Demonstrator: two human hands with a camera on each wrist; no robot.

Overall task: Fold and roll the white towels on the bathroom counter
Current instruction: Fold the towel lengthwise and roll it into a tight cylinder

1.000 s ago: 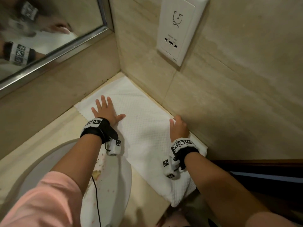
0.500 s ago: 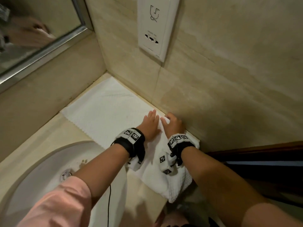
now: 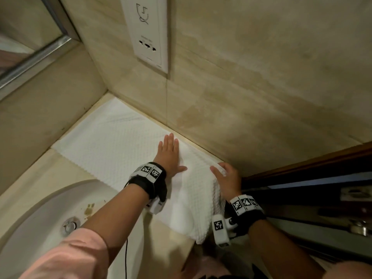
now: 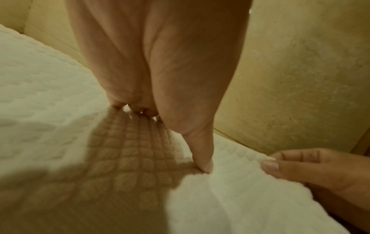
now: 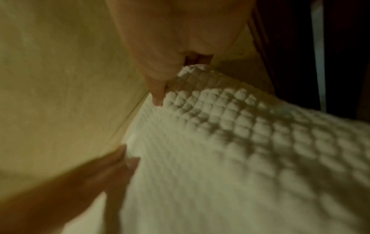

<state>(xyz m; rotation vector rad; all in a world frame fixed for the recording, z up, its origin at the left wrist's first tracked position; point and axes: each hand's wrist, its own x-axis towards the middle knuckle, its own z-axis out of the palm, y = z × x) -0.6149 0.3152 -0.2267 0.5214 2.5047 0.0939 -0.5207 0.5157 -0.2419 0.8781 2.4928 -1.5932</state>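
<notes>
A white waffle-textured towel (image 3: 112, 146) lies spread on the beige counter (image 3: 40, 170) along the tiled wall, and its near end hangs over the counter's front edge. My left hand (image 3: 169, 156) lies flat on the towel with straight fingers, close to the wall. In the left wrist view the left hand (image 4: 160, 79) presses the towel (image 4: 50, 79) down, thumb tip on the cloth. My right hand (image 3: 226, 178) pinches the towel's right corner and holds it raised. The right wrist view shows the right hand (image 5: 170, 47) with thumb and fingers closed on the towel (image 5: 240, 142) at that corner.
A white sink basin (image 3: 40, 228) with a metal drain (image 3: 69, 226) sits left of the towel. A white socket panel (image 3: 147, 31) is on the wall above. A mirror (image 3: 26, 27) hangs at upper left. A dark wooden door frame (image 3: 312, 168) borders the counter's right end.
My left hand slid from the towel's far left part rightward, close to the right hand. The right hand drew back from the wall a little, lifting the towel's corner.
</notes>
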